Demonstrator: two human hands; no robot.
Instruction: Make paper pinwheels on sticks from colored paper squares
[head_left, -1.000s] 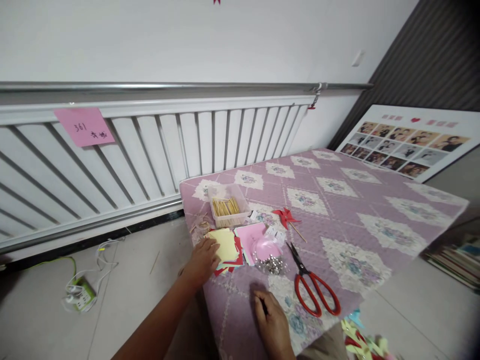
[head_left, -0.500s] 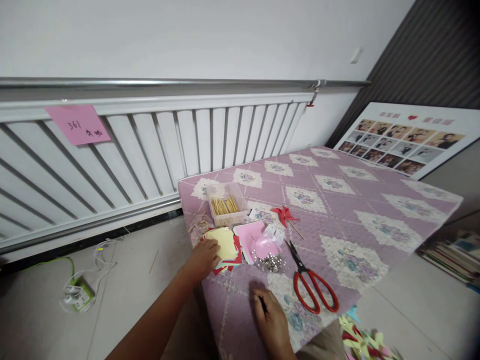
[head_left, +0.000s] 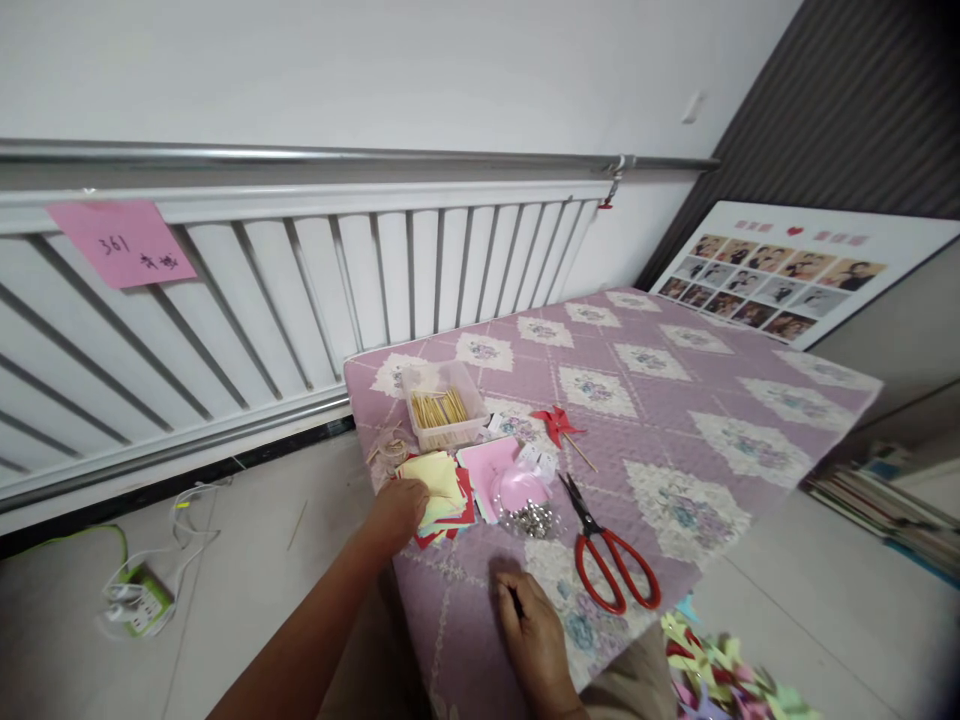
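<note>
My left hand (head_left: 400, 515) is at the near-left edge of a stack of coloured paper squares, its fingers closed on the top yellow paper square (head_left: 436, 474), which bends under them. Red sheets (head_left: 466, 496) stick out below. Loosely curled, my right hand (head_left: 531, 632) rests on the patterned mattress (head_left: 480, 560) with nothing visible in it. Between the hands and the back lie pink paper (head_left: 474, 470) and a clear dish of small metal pins (head_left: 534, 518). Scissors with red handles (head_left: 616, 568) lie to the right of the dish, blades slightly apart.
A clear plastic box of wooden sticks (head_left: 444, 412) stands behind the paper. A red paper pinwheel (head_left: 558, 426) on a stick lies to its right. Several coloured pinwheels (head_left: 720, 670) are on the floor at lower right. A white radiator (head_left: 375, 270) runs along the wall.
The view has shifted slightly. My left fingers have closed on the yellow square, and it now bends upward. The right hand stays curled in the same place.
</note>
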